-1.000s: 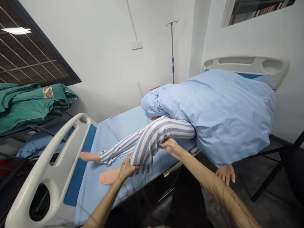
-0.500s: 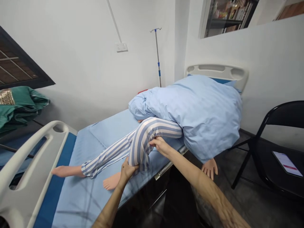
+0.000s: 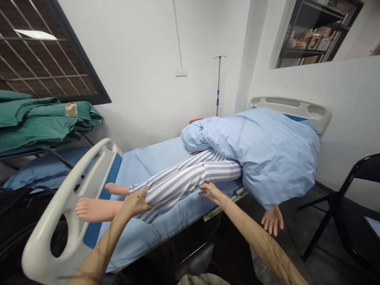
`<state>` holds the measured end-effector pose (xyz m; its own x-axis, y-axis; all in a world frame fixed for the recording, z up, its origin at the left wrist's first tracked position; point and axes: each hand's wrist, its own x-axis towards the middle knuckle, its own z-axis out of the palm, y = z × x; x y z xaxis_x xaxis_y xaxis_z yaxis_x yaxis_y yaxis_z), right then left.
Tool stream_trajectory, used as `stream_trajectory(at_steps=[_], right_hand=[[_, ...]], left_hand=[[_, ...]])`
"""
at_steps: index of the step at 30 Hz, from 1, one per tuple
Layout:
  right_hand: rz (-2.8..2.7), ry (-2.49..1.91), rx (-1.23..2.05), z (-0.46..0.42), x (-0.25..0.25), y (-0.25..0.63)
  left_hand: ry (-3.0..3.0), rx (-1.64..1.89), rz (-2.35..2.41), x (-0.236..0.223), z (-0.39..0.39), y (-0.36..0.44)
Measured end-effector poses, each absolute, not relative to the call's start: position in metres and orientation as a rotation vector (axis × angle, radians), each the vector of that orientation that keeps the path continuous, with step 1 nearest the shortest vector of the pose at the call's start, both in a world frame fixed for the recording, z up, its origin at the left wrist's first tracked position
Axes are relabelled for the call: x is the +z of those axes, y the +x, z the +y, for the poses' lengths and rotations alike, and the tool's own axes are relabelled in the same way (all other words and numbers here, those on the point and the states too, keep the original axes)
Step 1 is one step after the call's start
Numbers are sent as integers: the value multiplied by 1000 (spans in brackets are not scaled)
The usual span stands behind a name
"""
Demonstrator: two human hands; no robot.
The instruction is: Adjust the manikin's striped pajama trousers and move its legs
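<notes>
A manikin in blue-and-white striped trousers lies on the bed, its near leg (image 3: 181, 180) raised a little off the sheet and nearly straight. My left hand (image 3: 135, 204) is closed around the lower shin, just above the bare near foot (image 3: 96, 209). At the underside of the knee is my right hand (image 3: 212, 193), its fingers apart and the tips against the trouser cloth. Behind, the far leg (image 3: 160, 178) rests flat, with its bare foot (image 3: 117, 189) near the footboard. A bunched light-blue quilt (image 3: 255, 146) covers the upper body. One manikin hand (image 3: 273, 220) hangs below it.
The cream footboard (image 3: 71, 190) stands at the left, the headboard (image 3: 292, 105) at the far right. Behind the bed is an IV pole (image 3: 219, 81). A black folding chair (image 3: 350, 202) stands at the right, and green cloth (image 3: 44, 122) lies piled at the left.
The near knee has gone from bent to almost straight, and the foot has risen off the sheet toward the footboard. My left hand moved left with the shin. The view has shifted left.
</notes>
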<state>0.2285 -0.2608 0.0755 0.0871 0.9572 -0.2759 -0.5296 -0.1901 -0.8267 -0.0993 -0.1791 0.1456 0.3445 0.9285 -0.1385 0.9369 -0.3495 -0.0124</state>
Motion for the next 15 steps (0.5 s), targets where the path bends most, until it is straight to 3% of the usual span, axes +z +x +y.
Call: stream_trajectory(at_steps=[6,15], right_hand=[[-477,-1108,1553,-252,13,198],[-508,-1345,1601,-252,-35,184]], left_hand=[[2663,-434,1767,158,-183,-116],[2597,-473,1703,98,-176,-131]])
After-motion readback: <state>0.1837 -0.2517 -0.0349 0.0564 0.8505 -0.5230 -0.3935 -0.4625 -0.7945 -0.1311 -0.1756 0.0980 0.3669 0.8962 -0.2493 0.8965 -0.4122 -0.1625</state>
